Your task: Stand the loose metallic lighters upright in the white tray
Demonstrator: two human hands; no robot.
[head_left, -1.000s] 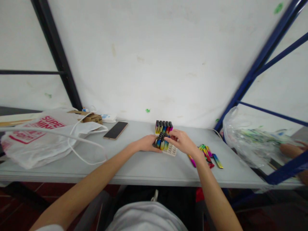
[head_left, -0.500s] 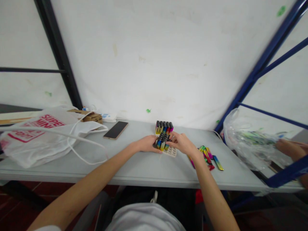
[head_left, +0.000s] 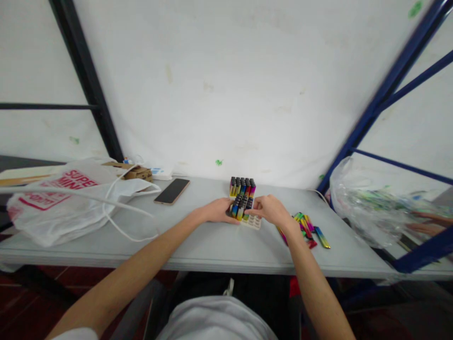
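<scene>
Colourful lighters with black tops (head_left: 241, 208) stand upright in a white tray (head_left: 252, 222), whose right part shows bare slots. My left hand (head_left: 218, 210) curls round the left side of this group. At its right side is my right hand (head_left: 268, 209), fingers pinched at a lighter beside the others. Just behind stands a second block of upright lighters (head_left: 242, 186). Loose shiny lighters (head_left: 305, 226) lie in a pile right of the tray, partly behind my right forearm.
A phone (head_left: 172, 191) lies at the left behind my forearm. Further left are a white plastic bag (head_left: 60, 203), a cable and a cardboard box (head_left: 138, 173). At the right, another person's hand (head_left: 430, 224) is near a clear plastic bag (head_left: 368, 208) beyond a blue post.
My right hand has shifted slightly and its fingers now sit lower against the right side of the group. The other person's hand at the right has moved. The view has tilted a little.
</scene>
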